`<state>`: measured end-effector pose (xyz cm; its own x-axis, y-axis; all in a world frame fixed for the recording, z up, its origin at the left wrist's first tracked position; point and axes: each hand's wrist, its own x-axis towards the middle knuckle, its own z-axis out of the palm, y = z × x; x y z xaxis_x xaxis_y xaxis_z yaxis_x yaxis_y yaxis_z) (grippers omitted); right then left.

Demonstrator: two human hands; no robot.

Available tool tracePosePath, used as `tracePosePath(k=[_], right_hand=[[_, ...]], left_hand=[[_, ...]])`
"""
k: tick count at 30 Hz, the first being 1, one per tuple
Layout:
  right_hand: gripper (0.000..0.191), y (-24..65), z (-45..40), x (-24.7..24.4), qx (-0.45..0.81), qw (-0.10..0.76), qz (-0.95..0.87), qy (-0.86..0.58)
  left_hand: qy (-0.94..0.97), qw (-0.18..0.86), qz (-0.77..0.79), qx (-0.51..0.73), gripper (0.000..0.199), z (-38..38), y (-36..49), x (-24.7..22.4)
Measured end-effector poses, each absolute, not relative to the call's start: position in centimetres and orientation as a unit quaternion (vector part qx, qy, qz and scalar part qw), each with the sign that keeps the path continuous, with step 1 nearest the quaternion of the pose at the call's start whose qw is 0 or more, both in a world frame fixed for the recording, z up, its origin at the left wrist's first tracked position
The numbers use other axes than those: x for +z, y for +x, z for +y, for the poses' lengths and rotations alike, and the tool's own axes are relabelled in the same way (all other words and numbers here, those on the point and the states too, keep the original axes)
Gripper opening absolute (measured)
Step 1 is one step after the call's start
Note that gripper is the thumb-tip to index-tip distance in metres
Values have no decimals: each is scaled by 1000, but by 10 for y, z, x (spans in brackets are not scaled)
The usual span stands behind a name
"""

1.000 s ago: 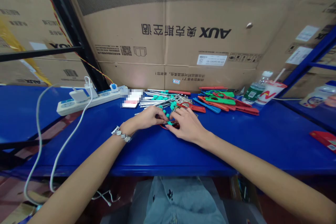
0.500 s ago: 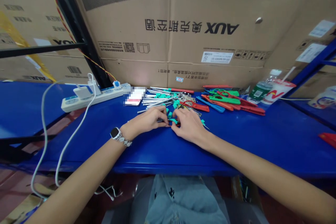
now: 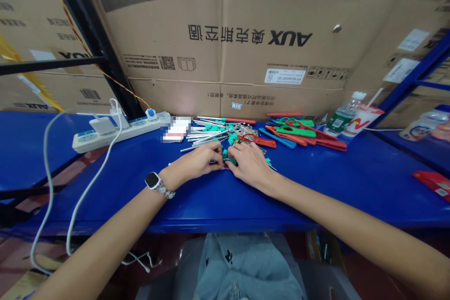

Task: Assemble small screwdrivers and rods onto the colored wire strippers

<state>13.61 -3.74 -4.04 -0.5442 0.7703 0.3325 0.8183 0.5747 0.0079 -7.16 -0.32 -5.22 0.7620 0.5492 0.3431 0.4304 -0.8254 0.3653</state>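
Observation:
My left hand point(image 3: 202, 161), below a wrist with a watch, is closed in a pinch low over the blue table point(image 3: 211, 204). My right hand point(image 3: 252, 165) curls in from the other side, its thumb and fingertips almost meeting the left ones. A sliver of red shows between the fingertips, and a small green piece point(image 3: 231, 161) lies against my right thumb and fingers. The fingers hide most of what they grip. Just beyond lie a heap of thin metal rods point(image 3: 204, 136) with green parts and a red-handled tool point(image 3: 260, 140).
Red, green, orange and blue plastic tools point(image 3: 298, 132) lie at the back right, beside a bottle point(image 3: 340, 119) and a paper cup point(image 3: 363, 119). A power strip point(image 3: 87, 139) with white cables stands left. A large carton point(image 3: 158, 18) walls off the back. A red packet point(image 3: 434, 183) lies far right.
The view has shifted slightly, so the scene sits a little further left. Both hands stay together; my right fingers have curled closer around the green piece.

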Motion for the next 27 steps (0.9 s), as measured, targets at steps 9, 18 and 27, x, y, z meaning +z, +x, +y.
tracePosePath(k=[9, 18, 27], right_hand=[[13, 135, -44, -27, -73, 129, -868, -474], [20, 135, -44, -37, -84, 117, -874, -465], [23, 143, -45, -44, -39, 167, -875, -453]], left_hand=[[932, 134, 265, 210, 13, -5, -71, -50], [932, 134, 263, 211, 15, -4, -70, -52], [931, 138, 266, 209, 19, -5, -71, -51]])
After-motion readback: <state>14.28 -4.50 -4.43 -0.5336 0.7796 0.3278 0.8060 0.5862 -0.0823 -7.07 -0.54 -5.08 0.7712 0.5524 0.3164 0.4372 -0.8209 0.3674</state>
